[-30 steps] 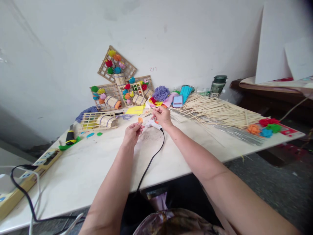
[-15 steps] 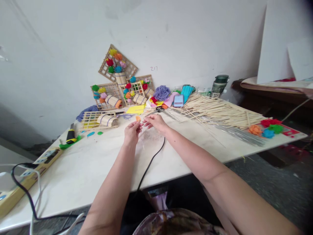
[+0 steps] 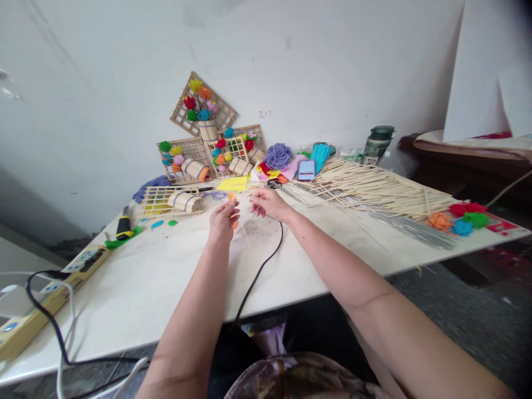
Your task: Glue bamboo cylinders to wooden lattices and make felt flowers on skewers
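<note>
My left hand (image 3: 222,220) is closed in a pinch over the middle of the table. A small orange crepe-paper piece (image 3: 231,197) sticks up above its fingertips, and a bit of orange also shows below the fingers. Just to the right, my right hand (image 3: 268,204) is closed with its fingertips together, a short gap away from the left. Whatever it pinches is too small to make out. A thin pale strand (image 3: 246,235) slants below and between the hands; I cannot tell whether either holds it.
Stick lattices with paper flowers (image 3: 203,102) lean on the wall. Bamboo sticks (image 3: 374,185) and grey wires (image 3: 415,227) lie right, near crepe-paper bundles (image 3: 439,221). A black cable (image 3: 261,271) crosses the front. Left are a yellow-black cutter (image 3: 123,228) and a power strip (image 3: 54,296).
My hands have drawn apart, the right fingertips moving off the orange paper. More orange now shows under the left fingers. The whole view has shifted slightly.
</note>
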Action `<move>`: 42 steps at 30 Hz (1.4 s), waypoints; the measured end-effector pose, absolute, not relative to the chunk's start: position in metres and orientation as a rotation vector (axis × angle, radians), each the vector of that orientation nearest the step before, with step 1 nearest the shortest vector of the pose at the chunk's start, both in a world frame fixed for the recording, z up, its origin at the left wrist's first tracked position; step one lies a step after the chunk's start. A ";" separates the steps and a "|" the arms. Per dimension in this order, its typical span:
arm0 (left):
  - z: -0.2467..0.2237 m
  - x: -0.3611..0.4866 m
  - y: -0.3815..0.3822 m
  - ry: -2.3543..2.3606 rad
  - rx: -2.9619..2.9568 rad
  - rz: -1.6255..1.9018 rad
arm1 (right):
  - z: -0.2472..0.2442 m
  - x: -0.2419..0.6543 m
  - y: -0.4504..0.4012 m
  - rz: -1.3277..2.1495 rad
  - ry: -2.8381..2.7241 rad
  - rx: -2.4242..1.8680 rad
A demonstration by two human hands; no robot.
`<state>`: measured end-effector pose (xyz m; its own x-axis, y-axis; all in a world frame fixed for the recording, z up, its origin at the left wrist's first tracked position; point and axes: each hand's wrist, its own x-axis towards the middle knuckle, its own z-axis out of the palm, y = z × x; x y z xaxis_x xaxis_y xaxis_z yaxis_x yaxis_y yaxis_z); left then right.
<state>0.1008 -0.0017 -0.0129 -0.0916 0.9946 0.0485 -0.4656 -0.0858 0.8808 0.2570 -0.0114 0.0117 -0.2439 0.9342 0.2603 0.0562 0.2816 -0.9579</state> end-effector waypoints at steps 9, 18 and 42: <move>-0.018 0.095 0.007 0.834 0.847 1.477 | 0.000 0.247 -0.011 0.924 -1.908 -1.071; -0.016 0.099 0.004 0.810 0.855 1.435 | -0.001 0.242 -0.013 0.722 -2.043 -1.123; -0.018 0.101 0.004 0.728 0.842 1.445 | 0.007 0.241 -0.019 0.335 -2.188 -1.320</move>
<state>0.1008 0.0037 -0.0184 0.0154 0.9974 0.0708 -0.5367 -0.0515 0.8422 0.2415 -0.0193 0.0067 -0.3610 0.8718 0.3312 0.7325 0.4848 -0.4778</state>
